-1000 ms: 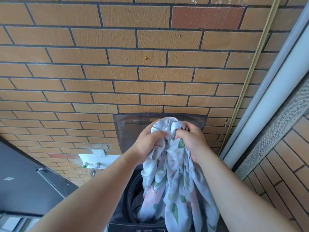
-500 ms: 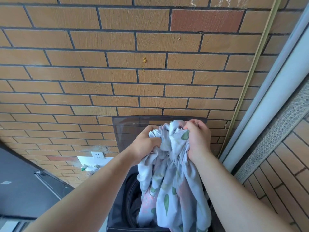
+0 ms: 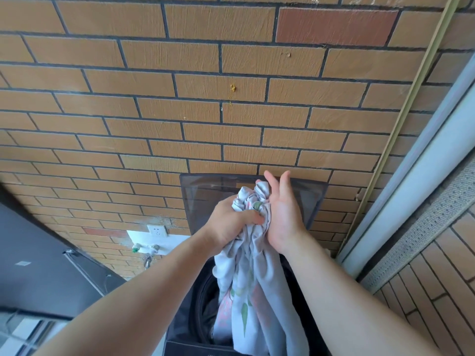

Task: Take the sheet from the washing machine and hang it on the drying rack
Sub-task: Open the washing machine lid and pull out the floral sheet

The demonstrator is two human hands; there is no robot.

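1 grip only: left hand [image 3: 228,222] clamps floral sheet [image 3: 257,291], right hand [image 3: 282,214] flat against it; I'd close right lower, then lift.

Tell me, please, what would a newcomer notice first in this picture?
The bunched floral sheet at lower centre, half out of the washing machine. The left hand grips its top, while the right hand lies flat against it with straight fingers. Behind, a brick wall fills the view.

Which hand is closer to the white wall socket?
Left. The left hand grips the sheet to the right of the wall socket; the right hand rests open against the sheet's far side, farther off.
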